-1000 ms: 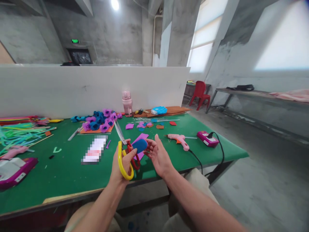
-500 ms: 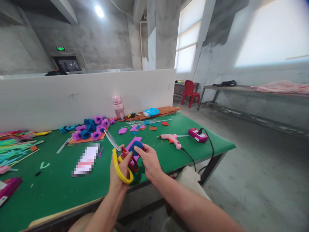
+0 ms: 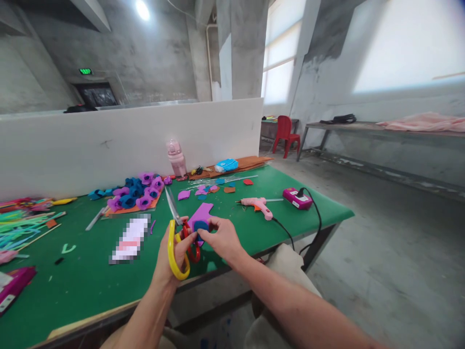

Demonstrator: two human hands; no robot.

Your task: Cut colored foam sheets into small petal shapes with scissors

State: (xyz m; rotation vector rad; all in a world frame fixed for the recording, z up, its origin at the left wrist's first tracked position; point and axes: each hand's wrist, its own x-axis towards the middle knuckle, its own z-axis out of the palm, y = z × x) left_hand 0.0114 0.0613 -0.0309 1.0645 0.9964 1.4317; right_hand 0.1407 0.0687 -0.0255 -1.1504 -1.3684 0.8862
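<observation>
My left hand (image 3: 177,249) is closed around scissors (image 3: 173,269) with one yellow and one red handle loop, the blades pointing up and away. A purple foam sheet (image 3: 202,212) sticks out beyond my fingers, just above the green table. Against it lies a rounded dark blue foam piece (image 3: 201,225). My right hand (image 3: 225,237) pinches the blue piece by its right side with thumb and fingers, while the left fingertips meet its lower left. Whether the left fingers also grip the purple sheet is partly hidden.
Purple and blue foam flowers (image 3: 140,191) are heaped at the back left. A pink glue gun (image 3: 257,204) lies to the right, its cord running off the table edge near a magenta power box (image 3: 297,198). Foam scraps (image 3: 205,190) and a pink bottle (image 3: 177,160) stand farther back.
The blue piece has moved slightly down and left, and more of the purple sheet shows behind it. The scissors have turned a little in my left hand. The view has shifted slightly.
</observation>
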